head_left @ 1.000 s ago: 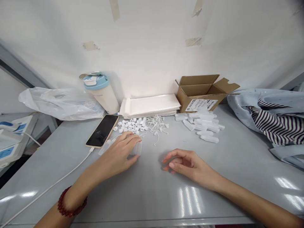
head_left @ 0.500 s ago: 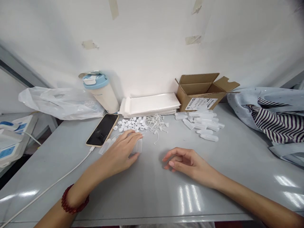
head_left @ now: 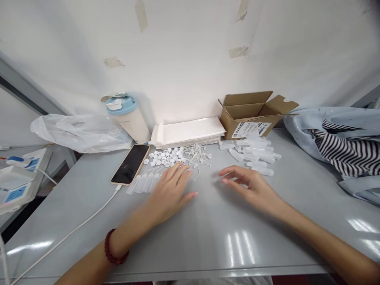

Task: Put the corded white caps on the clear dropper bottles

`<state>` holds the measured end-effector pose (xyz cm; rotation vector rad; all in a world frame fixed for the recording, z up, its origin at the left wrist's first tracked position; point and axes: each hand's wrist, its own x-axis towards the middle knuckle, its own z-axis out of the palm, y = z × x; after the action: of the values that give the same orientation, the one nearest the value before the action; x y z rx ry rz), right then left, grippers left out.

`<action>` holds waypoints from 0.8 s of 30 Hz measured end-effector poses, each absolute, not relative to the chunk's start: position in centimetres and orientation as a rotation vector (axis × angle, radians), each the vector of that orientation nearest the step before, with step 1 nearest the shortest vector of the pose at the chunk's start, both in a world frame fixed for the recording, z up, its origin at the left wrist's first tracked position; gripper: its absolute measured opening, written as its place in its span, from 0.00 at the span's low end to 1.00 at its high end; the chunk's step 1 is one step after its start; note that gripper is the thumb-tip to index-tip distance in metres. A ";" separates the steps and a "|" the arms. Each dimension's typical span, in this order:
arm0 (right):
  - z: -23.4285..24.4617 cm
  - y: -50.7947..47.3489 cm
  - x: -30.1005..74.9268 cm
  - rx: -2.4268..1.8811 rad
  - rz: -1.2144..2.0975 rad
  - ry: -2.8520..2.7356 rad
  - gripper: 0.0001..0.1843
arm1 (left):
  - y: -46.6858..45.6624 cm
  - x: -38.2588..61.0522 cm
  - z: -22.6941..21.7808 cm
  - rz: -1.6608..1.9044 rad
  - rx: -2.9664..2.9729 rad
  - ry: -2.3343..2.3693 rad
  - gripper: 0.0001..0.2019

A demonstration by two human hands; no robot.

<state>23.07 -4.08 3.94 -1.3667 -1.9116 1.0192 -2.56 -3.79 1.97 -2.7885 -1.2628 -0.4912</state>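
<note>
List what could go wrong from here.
1. The left hand is right beside the row of clear tubes; a sideways brush might knock them out of line.

2. The white caps and thin white strips lie loose in adjoining piles, so they could mix or the strips tangle.

3. The white cable plugged into the phone runs near the left arm, which might snag it.

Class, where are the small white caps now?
In the head view, just left of centre: the white caps lie between the phone and the thin white strips, in front of the white stack.
</note>
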 end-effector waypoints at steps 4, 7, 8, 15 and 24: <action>3.8 -2.5 25.3 -1.424 0.266 -2.106 0.12 | -4.1 -0.5 1.1 -0.455 -2.604 -1.234 0.25; 4.0 -2.0 26.3 -1.443 -0.034 -2.121 0.12 | -4.1 0.2 1.0 -0.369 -2.529 -1.290 0.26; 4.1 -2.0 26.5 -1.452 -0.073 -2.114 0.11 | -4.1 0.4 1.0 -0.345 -2.524 -1.296 0.26; 4.3 -2.0 26.6 -1.546 -0.230 -2.209 0.12 | -3.9 0.8 0.9 -0.267 -2.533 -1.248 0.28; 4.9 -1.9 27.9 -1.844 -0.411 -2.292 0.11 | -4.3 0.8 0.9 -0.434 -2.614 -1.110 0.23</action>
<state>27.90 -1.90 4.92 -1.8435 -2.2915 -0.4112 0.76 -4.28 0.93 -2.6144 -1.1096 -0.4339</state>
